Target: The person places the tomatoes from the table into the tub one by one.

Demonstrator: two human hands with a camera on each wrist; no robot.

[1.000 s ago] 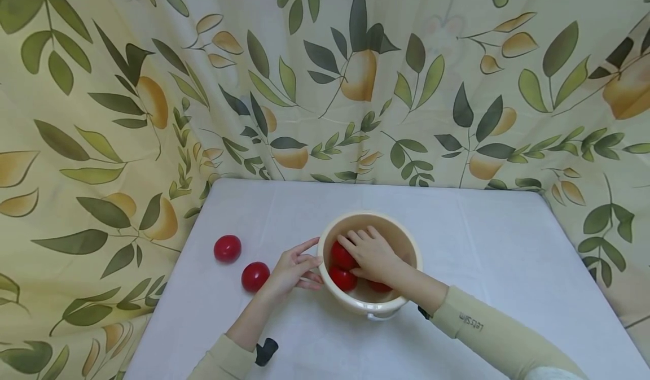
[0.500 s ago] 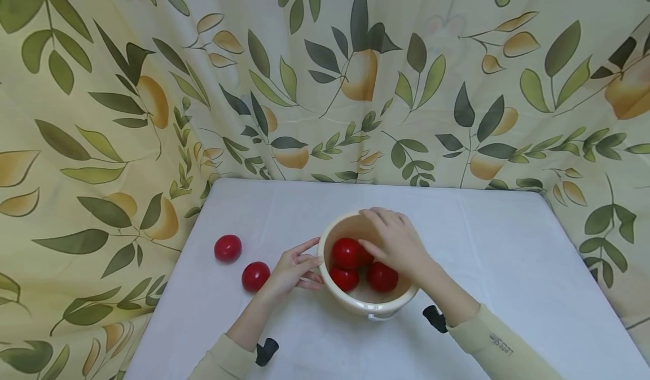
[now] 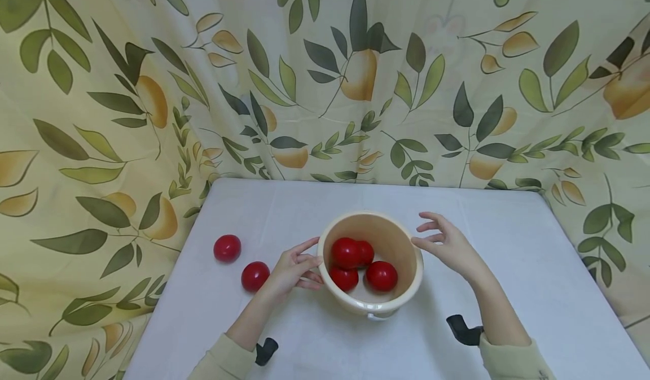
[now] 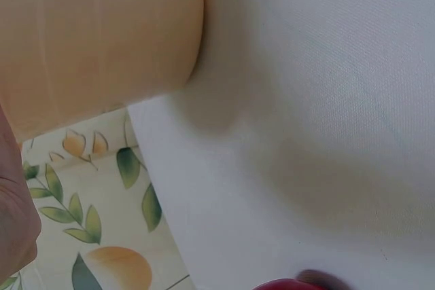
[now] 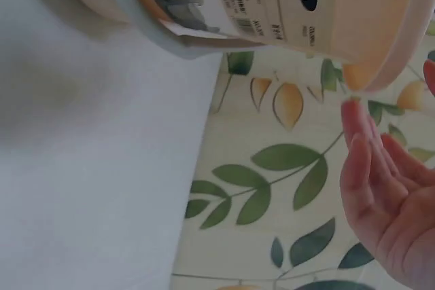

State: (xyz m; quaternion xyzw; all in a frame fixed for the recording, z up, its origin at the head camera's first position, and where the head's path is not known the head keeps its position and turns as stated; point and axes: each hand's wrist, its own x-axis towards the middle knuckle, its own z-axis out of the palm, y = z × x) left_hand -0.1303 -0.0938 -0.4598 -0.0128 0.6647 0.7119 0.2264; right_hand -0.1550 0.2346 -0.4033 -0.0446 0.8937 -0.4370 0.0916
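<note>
A cream bucket (image 3: 373, 308) stands upright on the table, holding several glossy red round fruits (image 3: 382, 276), one resting on top of the others. At its left side, my left hand (image 3: 291, 270) touches the rim with extended fingers. The left wrist view shows the bucket's plain side (image 4: 102, 39) and only part of that hand (image 4: 13, 215). My right hand (image 3: 452, 247) is by the right rim, fingers spread and holding nothing. In the right wrist view, its fingers (image 5: 358, 120) point up beneath the rim, and a printed label (image 5: 265, 5) shows on the bucket.
Two more red fruits lie on the white-covered table (image 3: 508, 267) left of the bucket: one (image 3: 255, 276) close beside my left hand, another (image 3: 227, 248) farther back. A leaf-patterned curtain (image 3: 325, 86) hangs behind the table and along its left side.
My right hand has come up out of the bucket and moved right, leaving a red fruit on top of the others. The left hand and the bucket have stayed put.
</note>
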